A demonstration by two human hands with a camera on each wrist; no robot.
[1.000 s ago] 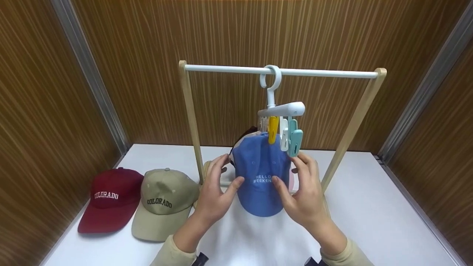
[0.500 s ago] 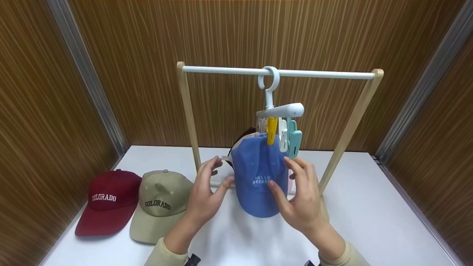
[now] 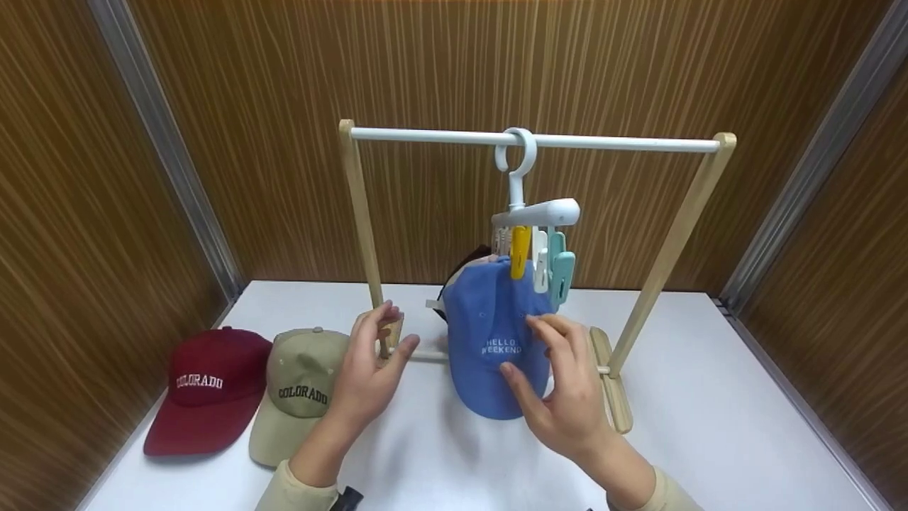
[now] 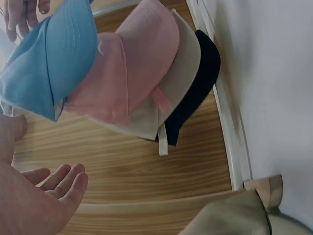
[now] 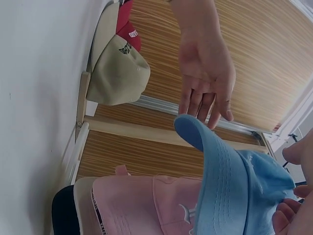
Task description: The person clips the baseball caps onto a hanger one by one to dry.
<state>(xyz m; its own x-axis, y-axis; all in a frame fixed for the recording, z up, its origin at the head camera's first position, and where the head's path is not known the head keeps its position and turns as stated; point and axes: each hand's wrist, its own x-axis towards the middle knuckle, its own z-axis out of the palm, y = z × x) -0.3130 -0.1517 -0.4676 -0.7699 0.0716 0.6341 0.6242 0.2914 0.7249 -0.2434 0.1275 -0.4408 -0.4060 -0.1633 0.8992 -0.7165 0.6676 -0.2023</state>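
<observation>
At 5 o'clock in your head view, the blue curved-brim fabric cap (image 3: 486,337) reads HELLO WEEKEND in white. Toward 8 o'clock, COLORADO stands twice: white on the dark red fabric cap (image 3: 206,394), black on the khaki fabric cap (image 3: 292,396) beside it. At 6 o'clock in your right wrist view, the pink fabric cap (image 5: 129,205) bears an unreadable white mark.

Pink cap (image 4: 131,68) partly behind blue cap (image 3: 477,380), khaki cap (image 3: 303,376) partly behind left hand (image 3: 369,372), both sleeves (image 3: 294,491) cut off

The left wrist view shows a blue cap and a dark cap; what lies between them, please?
In the left wrist view, a pink cap and a cream cap lie between the blue cap and the dark cap.
</observation>
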